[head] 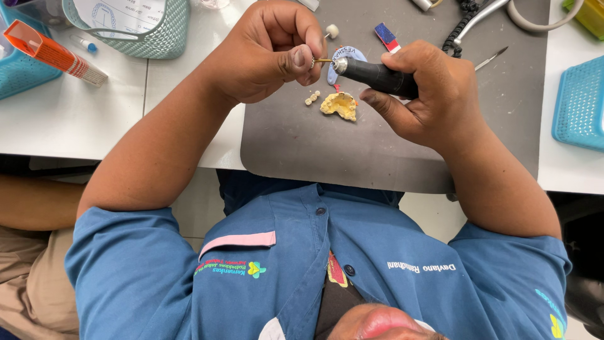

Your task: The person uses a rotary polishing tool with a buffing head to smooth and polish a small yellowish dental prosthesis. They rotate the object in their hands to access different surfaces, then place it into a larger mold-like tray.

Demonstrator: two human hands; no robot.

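My right hand (434, 94) grips a black rotary handpiece (377, 75) with its tip pointing left. My left hand (270, 50) pinches a thin gold-coloured bur (322, 61) right at that tip, thumb and fingers closed over it. Both hands hover over a dark grey mat (377, 151). Just below the tip, a yellow dental cast piece (340, 104) lies on the mat, with a small row of pale teeth (311, 97) beside it. A blue oval tag (346, 55) lies partly hidden behind the handpiece tip.
A teal basket (145, 31) with papers, an orange tube (53, 53) and a small vial (85, 44) lie at the left. A blue-and-red strip (387, 36), a white ball-tipped pin (331, 30), a coiled black cable (462, 25) and a thin metal tool (491, 60) lie farther back. A blue tray (579, 104) stands at the right.
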